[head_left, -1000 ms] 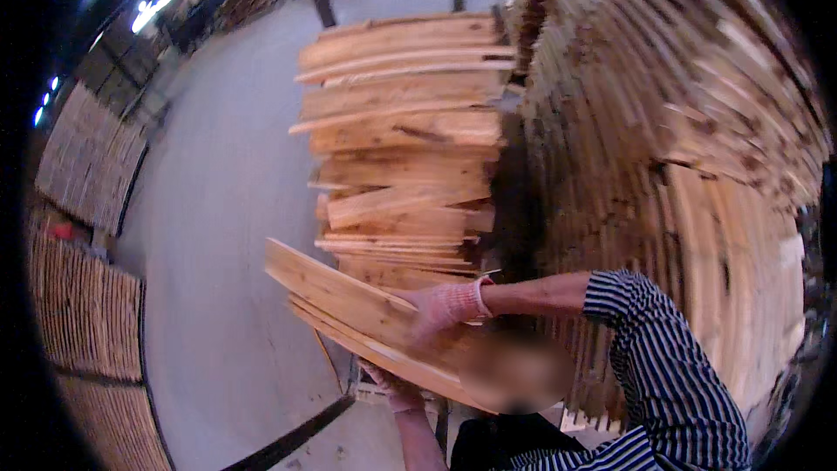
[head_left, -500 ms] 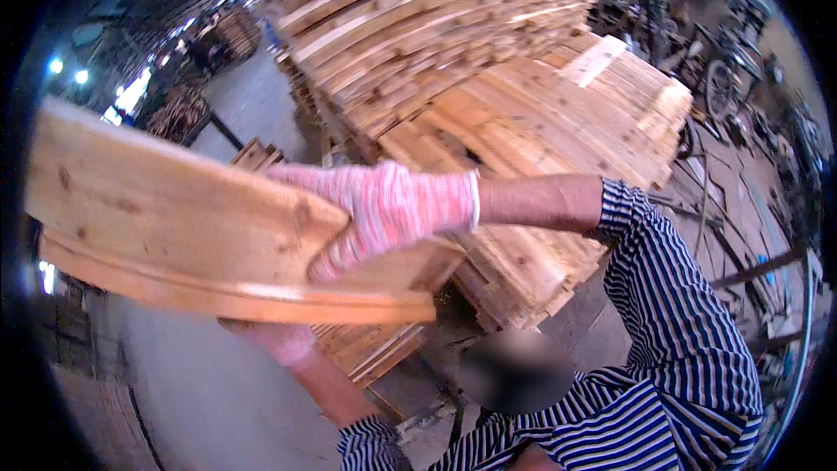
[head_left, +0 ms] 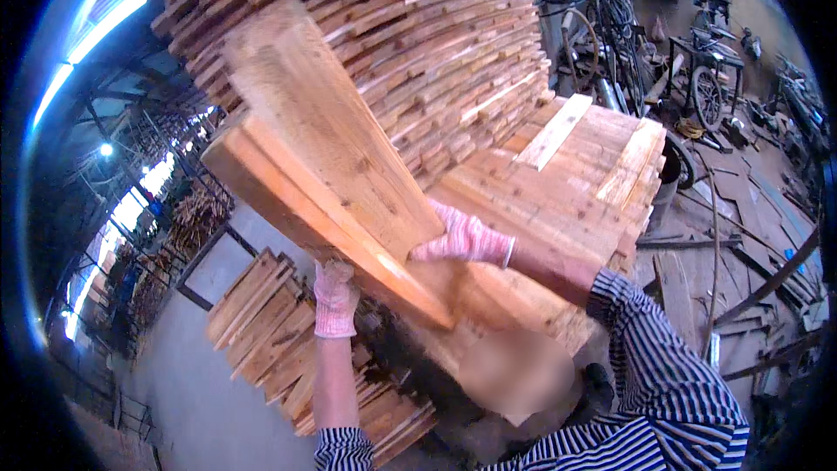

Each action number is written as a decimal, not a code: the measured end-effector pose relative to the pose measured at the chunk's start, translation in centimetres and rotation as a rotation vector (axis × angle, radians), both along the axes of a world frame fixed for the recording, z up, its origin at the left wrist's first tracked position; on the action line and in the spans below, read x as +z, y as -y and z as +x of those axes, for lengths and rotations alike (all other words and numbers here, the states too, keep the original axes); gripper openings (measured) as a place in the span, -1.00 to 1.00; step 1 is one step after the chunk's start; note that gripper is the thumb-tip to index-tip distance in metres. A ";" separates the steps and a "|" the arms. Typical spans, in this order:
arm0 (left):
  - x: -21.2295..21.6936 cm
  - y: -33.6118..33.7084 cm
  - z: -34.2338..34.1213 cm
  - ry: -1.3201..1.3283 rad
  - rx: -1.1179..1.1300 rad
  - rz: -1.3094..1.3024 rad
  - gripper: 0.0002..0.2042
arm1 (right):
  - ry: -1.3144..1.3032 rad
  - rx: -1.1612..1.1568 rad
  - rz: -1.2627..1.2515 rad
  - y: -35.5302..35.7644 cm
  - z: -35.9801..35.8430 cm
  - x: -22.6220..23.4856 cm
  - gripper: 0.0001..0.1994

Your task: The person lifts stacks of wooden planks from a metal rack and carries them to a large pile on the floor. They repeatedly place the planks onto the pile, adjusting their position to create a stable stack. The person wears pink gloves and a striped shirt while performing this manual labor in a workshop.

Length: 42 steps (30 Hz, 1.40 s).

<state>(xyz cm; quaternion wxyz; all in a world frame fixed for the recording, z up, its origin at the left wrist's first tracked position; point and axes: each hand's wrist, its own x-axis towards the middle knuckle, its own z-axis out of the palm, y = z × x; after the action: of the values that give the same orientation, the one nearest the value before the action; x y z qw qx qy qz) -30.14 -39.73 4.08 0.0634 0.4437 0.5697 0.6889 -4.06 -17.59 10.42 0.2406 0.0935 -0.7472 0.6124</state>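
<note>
- Gloved left hand (head_left: 336,303) is curling around the lower-left edge of the boards (head_left: 344,135); right hand (head_left: 472,239) is clasping their right edge, thumb on top.
- The boards are slanting from centre toward 11 o'clock, before a tall plank stack (head_left: 418,61).
- Grey floor (head_left: 209,392) is showing at 8 o'clock, beside a low pile (head_left: 270,323).

Several boards (head_left: 349,139) are held aslant in both hands: their lower left edge is clasped by the left grip (head_left: 335,301), and their right edge, near the lower end, by the right grip (head_left: 466,237); both are gloved in pink. Behind the boards, a tall stack (head_left: 453,44) is seen. Right of the boards, a pale strip (head_left: 558,129) is borne by a low stack (head_left: 514,196). Tangled cables (head_left: 597,22) are seen well right of the boards; a loose pile (head_left: 270,327) is seen below them, leftward.
</note>
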 end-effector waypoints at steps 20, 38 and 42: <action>2.2 -34.4 29.8 0.794 -0.068 -0.300 -0.18 | 0.681 -0.185 0.169 -61.3 27.5 -7.3 -0.28; -4.5 -34.9 29.8 0.983 0.068 -0.013 -0.12 | 0.681 -0.702 0.718 -43.3 20.7 -3.7 -0.23; -5.3 -34.6 29.5 0.979 0.022 -0.024 -0.13 | 0.578 -0.482 0.741 -38.8 14.6 -11.5 -0.43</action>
<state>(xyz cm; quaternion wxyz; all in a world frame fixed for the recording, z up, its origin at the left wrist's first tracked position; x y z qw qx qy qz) -0.64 -5.17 -1.22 0.3217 0.0607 0.4857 0.8105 10.51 21.22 -1.07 0.1093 -0.1748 -0.9498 0.2354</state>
